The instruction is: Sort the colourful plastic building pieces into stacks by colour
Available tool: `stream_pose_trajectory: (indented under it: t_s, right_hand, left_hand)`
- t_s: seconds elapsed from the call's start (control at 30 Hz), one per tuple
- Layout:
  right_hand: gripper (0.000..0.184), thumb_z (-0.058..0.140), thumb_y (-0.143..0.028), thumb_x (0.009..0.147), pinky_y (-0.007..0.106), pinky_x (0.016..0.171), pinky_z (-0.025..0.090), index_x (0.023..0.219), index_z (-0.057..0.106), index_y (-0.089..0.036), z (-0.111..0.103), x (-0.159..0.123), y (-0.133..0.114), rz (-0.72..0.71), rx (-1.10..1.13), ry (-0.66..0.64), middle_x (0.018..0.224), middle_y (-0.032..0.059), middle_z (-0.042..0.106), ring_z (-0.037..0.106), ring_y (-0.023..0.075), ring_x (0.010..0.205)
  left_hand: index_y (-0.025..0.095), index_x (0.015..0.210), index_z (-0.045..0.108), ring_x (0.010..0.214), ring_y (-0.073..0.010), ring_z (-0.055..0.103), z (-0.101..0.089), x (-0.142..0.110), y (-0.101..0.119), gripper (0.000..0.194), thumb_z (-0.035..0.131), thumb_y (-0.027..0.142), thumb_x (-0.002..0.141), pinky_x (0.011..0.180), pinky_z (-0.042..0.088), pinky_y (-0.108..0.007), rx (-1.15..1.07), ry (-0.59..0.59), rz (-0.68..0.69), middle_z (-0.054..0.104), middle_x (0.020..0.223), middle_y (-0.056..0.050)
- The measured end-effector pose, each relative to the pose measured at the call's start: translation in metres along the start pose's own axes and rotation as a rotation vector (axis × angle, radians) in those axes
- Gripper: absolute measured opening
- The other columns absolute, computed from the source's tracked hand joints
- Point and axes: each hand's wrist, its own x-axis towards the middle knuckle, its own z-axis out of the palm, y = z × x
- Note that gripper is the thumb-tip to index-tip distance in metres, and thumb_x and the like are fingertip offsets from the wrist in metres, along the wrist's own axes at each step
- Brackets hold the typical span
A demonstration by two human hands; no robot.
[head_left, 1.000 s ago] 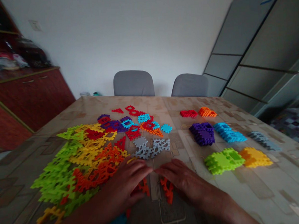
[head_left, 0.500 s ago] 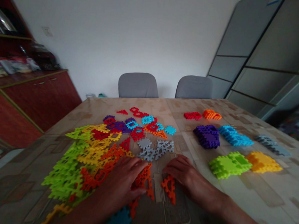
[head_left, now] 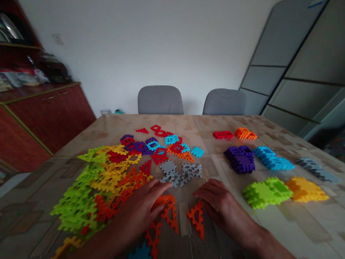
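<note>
The left hand (head_left: 140, 213) and right hand (head_left: 221, 206) lie open and empty, flanking orange interlocking plastic pieces (head_left: 197, 220) at 6 o'clock; colour-sorted stacks (head_left: 240, 160) stand separated at 2 o'clock on the desk (head_left: 328, 220)

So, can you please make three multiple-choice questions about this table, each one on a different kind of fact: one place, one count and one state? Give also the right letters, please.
1. Where does the stack of purple pieces lie?
A) To the right of the grey pieces
B) On a chair seat
C) On the cabinet

2. How many grey chairs stand beyond the table?
A) One
B) Two
C) Four

3. What is the state of the right hand?
A) It lifts a purple stack
B) It is low, near an orange triangular piece, with no piece visibly held
C) It grips a chair back

Answers:
1. A, the stack lies on the table, right of the grey group.
2. B, two chair backs show.
3. B, nothing shows in its fingers.
</note>
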Motion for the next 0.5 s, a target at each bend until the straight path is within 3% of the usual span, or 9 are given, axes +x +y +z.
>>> stream_pose_trajectory:
  t_s: [0.13,0.2,0.27,0.37,0.5]
  right_hand:
    - [0.022,0.054,-0.011,0.099,0.036,0.084,0.050,0.110,0.070,-0.019,-0.001,0.000,-0.004,0.019,0.138,0.052,0.098,0.0074,0.072,0.064,0.0225,0.095]
    - [0.018,0.056,-0.016,0.099,0.034,0.081,0.051,0.107,0.071,-0.020,-0.003,0.000,-0.009,0.047,0.232,0.049,0.096,0.0067,0.072,0.066,0.0216,0.093]
    - [0.017,0.056,-0.021,0.099,0.033,0.080,0.052,0.106,0.071,-0.020,-0.004,-0.001,-0.013,0.094,0.342,0.025,0.097,0.0066,0.073,0.068,0.0207,0.091]
    - [0.022,0.057,-0.033,0.100,0.030,0.074,0.051,0.110,0.070,-0.019,-0.001,-0.003,-0.021,0.197,0.538,-0.051,0.095,0.0057,0.074,0.067,0.0185,0.083]
    - [0.034,0.063,-0.052,0.095,0.025,0.061,0.041,0.103,0.066,-0.019,0.011,-0.007,-0.028,0.285,0.885,-0.136,0.075,-0.0015,0.061,0.053,0.0123,0.065]
  left_hand:
    - [0.027,0.131,0.062,0.097,-0.0187,0.067,-0.005,-0.001,0.022,0.036,0.046,0.013,0.103,0.088,0.055,-0.029,-0.064,0.105,0.219,0.070,0.108,-0.004]
    - [0.026,0.125,0.066,0.088,-0.0181,0.065,-0.009,-0.002,0.035,0.027,0.046,0.020,0.107,0.080,0.055,-0.028,-0.071,0.096,0.329,0.071,0.096,-0.003]
    - [0.024,0.110,0.070,0.081,-0.0168,0.064,-0.014,-0.005,0.048,0.023,0.047,0.027,0.108,0.077,0.054,-0.027,-0.127,0.069,0.355,0.070,0.086,-0.001]
    - [0.022,0.092,0.067,0.077,-0.0148,0.068,-0.016,-0.011,0.062,0.027,0.045,0.026,0.109,0.083,0.055,-0.028,-0.251,0.068,0.388,0.070,0.078,0.000]
    - [0.027,0.099,0.066,0.076,-0.0160,0.071,-0.001,-0.024,0.065,0.027,0.041,0.023,0.107,0.097,0.057,-0.033,-0.276,0.055,0.526,0.072,0.073,0.000]
